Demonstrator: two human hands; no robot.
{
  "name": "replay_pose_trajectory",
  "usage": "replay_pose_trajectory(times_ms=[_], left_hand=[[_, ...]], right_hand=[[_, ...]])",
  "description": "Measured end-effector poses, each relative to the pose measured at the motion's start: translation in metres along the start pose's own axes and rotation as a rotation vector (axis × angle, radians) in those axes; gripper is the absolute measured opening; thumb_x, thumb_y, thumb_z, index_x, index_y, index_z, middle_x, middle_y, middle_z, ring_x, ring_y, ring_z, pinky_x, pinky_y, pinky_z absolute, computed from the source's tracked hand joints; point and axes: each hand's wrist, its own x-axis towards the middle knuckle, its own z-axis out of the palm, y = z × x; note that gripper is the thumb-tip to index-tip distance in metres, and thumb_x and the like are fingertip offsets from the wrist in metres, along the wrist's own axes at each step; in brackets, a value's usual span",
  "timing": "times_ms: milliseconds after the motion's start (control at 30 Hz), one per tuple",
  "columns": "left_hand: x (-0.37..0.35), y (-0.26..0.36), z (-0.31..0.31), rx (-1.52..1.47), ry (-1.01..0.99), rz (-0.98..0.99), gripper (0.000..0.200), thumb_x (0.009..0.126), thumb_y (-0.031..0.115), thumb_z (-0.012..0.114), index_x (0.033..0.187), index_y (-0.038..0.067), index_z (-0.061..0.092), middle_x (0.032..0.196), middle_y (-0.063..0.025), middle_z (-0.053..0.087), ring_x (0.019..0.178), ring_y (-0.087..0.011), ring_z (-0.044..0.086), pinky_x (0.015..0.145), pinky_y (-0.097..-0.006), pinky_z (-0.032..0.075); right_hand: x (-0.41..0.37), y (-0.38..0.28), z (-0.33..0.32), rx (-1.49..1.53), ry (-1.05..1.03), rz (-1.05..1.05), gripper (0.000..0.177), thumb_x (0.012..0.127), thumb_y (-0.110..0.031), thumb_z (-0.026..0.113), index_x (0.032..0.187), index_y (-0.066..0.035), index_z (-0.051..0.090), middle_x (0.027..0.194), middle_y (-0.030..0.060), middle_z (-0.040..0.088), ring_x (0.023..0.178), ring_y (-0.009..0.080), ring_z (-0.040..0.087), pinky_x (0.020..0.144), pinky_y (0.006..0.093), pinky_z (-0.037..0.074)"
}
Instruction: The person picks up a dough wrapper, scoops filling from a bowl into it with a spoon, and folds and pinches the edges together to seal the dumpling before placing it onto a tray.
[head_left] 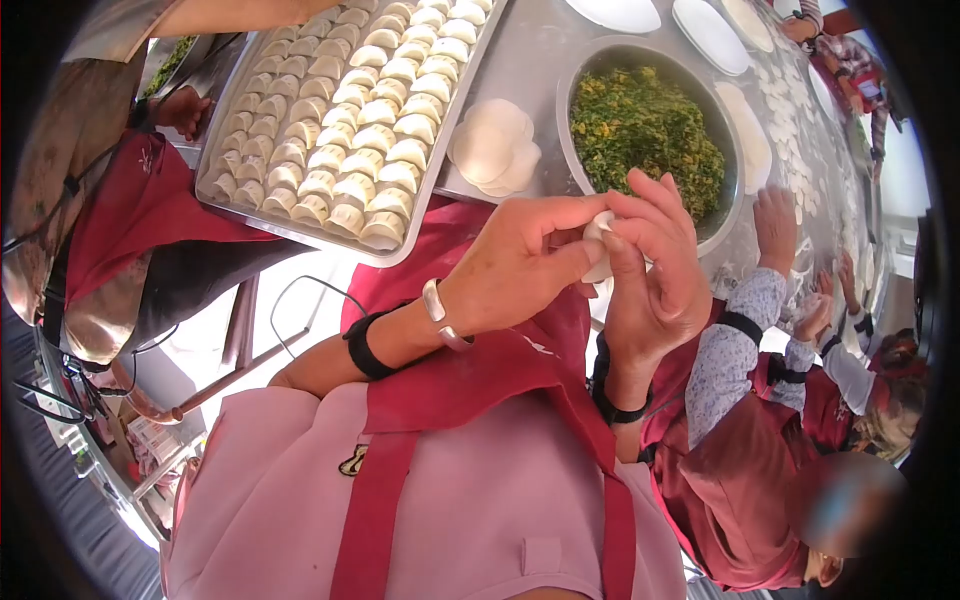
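Between the fingertips of both hands is a small, pale dumpling (600, 228), largely covered by the fingers. My left hand (515, 262), with a silver bangle at its wrist, pinches it from the left. From the other side my right hand (658, 268) grips it with thumb and index finger, the other fingers raised. Just beyond the hands stands a round metal bowl (568, 150) of chopped green and yellow filling (645, 130). A stack of round dough wrappers (495, 145) lies left of the bowl.
Rows of folded dumplings (350, 130) fill a metal tray (425, 205) at the left. White oval plates (712, 35) stand along the steel table (540, 40), with many dough pieces (785, 110) to the right. Co-workers' hands (775, 230) are at the right; another person (110, 220) is at the left.
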Motion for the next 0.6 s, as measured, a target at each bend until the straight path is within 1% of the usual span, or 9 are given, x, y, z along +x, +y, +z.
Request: replay_pose_trajectory(times_ms=[67, 167, 267, 367, 467, 567, 600], left_hand=[[0.001, -0.005, 0.000, 0.026, 0.030, 0.021, 0.038, 0.097, 0.005, 0.059, 0.134, -0.003, 0.054, 0.109, -0.0042, 0.065, 0.095, -0.0065, 0.060, 0.080, -0.0219, 0.052], [0.002, -0.006, 0.000, 0.069, 0.041, 0.033, 0.036, 0.097, 0.005, 0.059, 0.132, -0.003, 0.056, 0.105, -0.0030, 0.065, 0.094, -0.0063, 0.059, 0.079, -0.0215, 0.051], [0.001, -0.001, -0.001, 0.112, -0.002, 0.006, 0.034, 0.097, 0.005, 0.058, 0.130, -0.003, 0.057, 0.102, -0.0022, 0.064, 0.093, -0.0063, 0.059, 0.078, -0.0215, 0.052], [0.000, -0.002, -0.002, 0.167, -0.004, 0.024, 0.031, 0.097, 0.006, 0.058, 0.127, -0.004, 0.058, 0.101, -0.0021, 0.064, 0.091, -0.0060, 0.059, 0.076, -0.0216, 0.052], [0.001, -0.009, -0.002, 0.117, 0.010, 0.056, 0.030, 0.097, 0.006, 0.059, 0.126, -0.004, 0.059, 0.100, -0.0016, 0.064, 0.087, -0.0055, 0.059, 0.074, -0.0218, 0.053], [0.001, -0.006, 0.001, 0.007, 0.023, 0.038, 0.028, 0.097, 0.007, 0.059, 0.122, -0.004, 0.060, 0.100, -0.0017, 0.064, 0.086, -0.0055, 0.060, 0.073, -0.0220, 0.053], [0.000, -0.003, 0.002, 0.048, 0.036, 0.035, 0.024, 0.095, 0.007, 0.060, 0.116, -0.003, 0.061, 0.093, -0.0031, 0.064, 0.080, -0.0063, 0.058, 0.069, -0.0233, 0.052]], right_hand=[[0.001, 0.001, 0.002, 0.021, 0.029, 0.019, 0.015, 0.076, 0.000, 0.073, 0.091, -0.001, 0.069, 0.097, 0.0140, 0.072, 0.110, 0.0346, 0.065, 0.104, 0.0524, 0.043], [0.000, -0.004, 0.006, 0.125, 0.097, 0.110, 0.014, 0.077, 0.000, 0.073, 0.090, -0.002, 0.068, 0.097, 0.0141, 0.072, 0.109, 0.0345, 0.065, 0.103, 0.0524, 0.044], [0.001, 0.001, 0.004, 0.070, 0.026, 0.017, 0.015, 0.077, 0.000, 0.073, 0.091, -0.002, 0.068, 0.098, 0.0143, 0.073, 0.109, 0.0344, 0.066, 0.103, 0.0519, 0.044], [0.002, -0.002, 0.001, 0.026, -0.019, -0.020, 0.015, 0.077, 0.001, 0.073, 0.091, -0.002, 0.068, 0.099, 0.0140, 0.073, 0.109, 0.0351, 0.066, 0.103, 0.0518, 0.044], [0.001, 0.000, 0.002, 0.023, -0.007, -0.048, 0.013, 0.078, 0.001, 0.072, 0.090, -0.002, 0.068, 0.098, 0.0136, 0.073, 0.109, 0.0351, 0.066, 0.102, 0.0519, 0.044], [0.001, -0.011, 0.006, 0.221, 0.092, 0.170, 0.011, 0.078, -0.001, 0.073, 0.088, -0.003, 0.068, 0.099, 0.0140, 0.072, 0.111, 0.0344, 0.065, 0.102, 0.0516, 0.045], [0.001, -0.008, 0.005, 0.202, 0.053, 0.123, 0.012, 0.078, -0.002, 0.073, 0.088, -0.003, 0.069, 0.100, 0.0141, 0.072, 0.112, 0.0343, 0.064, 0.102, 0.0510, 0.045]])
